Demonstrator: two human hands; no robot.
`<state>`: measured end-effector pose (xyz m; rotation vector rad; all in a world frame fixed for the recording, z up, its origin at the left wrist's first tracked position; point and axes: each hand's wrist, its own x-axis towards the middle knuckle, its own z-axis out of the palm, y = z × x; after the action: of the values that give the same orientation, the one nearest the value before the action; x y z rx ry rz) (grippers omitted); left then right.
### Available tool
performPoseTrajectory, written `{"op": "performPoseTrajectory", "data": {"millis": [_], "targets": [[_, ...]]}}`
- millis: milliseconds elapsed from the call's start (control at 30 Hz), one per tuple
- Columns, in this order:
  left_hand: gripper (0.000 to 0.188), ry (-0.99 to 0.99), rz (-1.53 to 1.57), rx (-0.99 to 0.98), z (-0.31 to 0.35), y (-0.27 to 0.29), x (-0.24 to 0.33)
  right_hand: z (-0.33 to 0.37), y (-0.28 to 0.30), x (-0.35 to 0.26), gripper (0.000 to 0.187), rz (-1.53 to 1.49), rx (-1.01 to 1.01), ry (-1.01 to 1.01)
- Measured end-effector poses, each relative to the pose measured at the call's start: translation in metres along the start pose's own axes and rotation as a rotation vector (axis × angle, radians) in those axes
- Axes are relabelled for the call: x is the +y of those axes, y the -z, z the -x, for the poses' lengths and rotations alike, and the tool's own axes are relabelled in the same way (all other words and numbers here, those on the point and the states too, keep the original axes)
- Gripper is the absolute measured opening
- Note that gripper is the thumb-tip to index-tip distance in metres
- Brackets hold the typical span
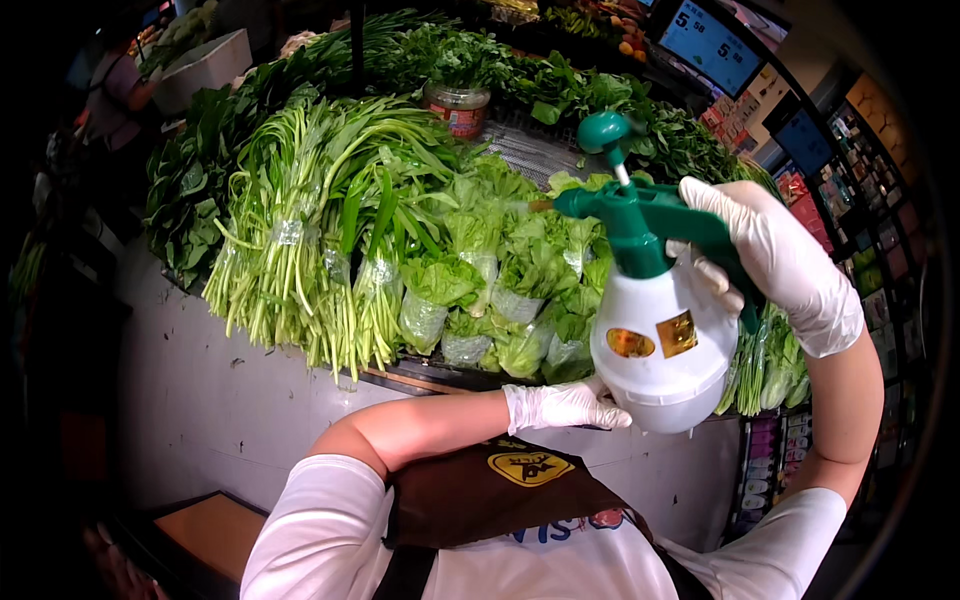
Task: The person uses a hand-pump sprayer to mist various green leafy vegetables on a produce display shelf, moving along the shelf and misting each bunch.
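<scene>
A white pump spray bottle [660,345] with a green head is held up in front of me, over the near right of the vegetable display. My right hand [765,250], in a pale thin glove, wraps round its green handle, fingers at the lever. Gloved too, my left hand [570,405] grips the bottle low on its left side; some of its fingers are hidden. The brass-coloured nozzle points left, over wrapped lettuce heads [520,270], with a faint pale streak at its tip. Farther left lie long leafy green bundles [300,230] tied with clear wrap.
Dark leafy greens [195,190] line the display's left side, and more greens [590,90] fill the back. A clear tub with a red label [460,110] stands among them. Price screens [705,45] hang at upper right. At far left, a person [115,90] stands near a white foam box [205,70].
</scene>
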<state>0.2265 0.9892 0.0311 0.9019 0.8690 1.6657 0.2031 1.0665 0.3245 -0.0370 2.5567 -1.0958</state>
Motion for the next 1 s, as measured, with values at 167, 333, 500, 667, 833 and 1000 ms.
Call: {"op": "performPoseTrajectory", "data": {"millis": [167, 333, 500, 667, 833, 1000], "targets": [[0.070, 0.049, 0.026, -0.103, 0.057, -0.057, -0.027, 0.046, -0.064, 0.029, 0.050, 0.198, -0.193, 0.069], [0.065, -0.021, -0.073, 0.108, 0.050, -0.066, -0.086, 0.090, -0.072, 0.035, 0.049, -0.057, -0.009, -0.049], [0.075, -0.070, -0.119, 0.398, 0.042, -0.079, -0.040, 0.121, -0.049, 0.080, 0.048, -0.421, 0.399, 0.083], [0.070, 0.070, -0.045, 0.380, 0.044, -0.104, -0.084, 0.146, -0.062, 0.121, 0.046, -0.556, 0.330, -0.007], [0.075, 0.102, -0.037, 0.302, 0.044, -0.133, -0.136, 0.182, -0.076, 0.164, 0.046, -0.525, 0.264, -0.060], [0.069, 0.177, -0.143, 0.336, -0.016, -0.151, -0.136, 0.209, -0.039, 0.232, 0.047, -0.750, 0.450, -0.117]]}}
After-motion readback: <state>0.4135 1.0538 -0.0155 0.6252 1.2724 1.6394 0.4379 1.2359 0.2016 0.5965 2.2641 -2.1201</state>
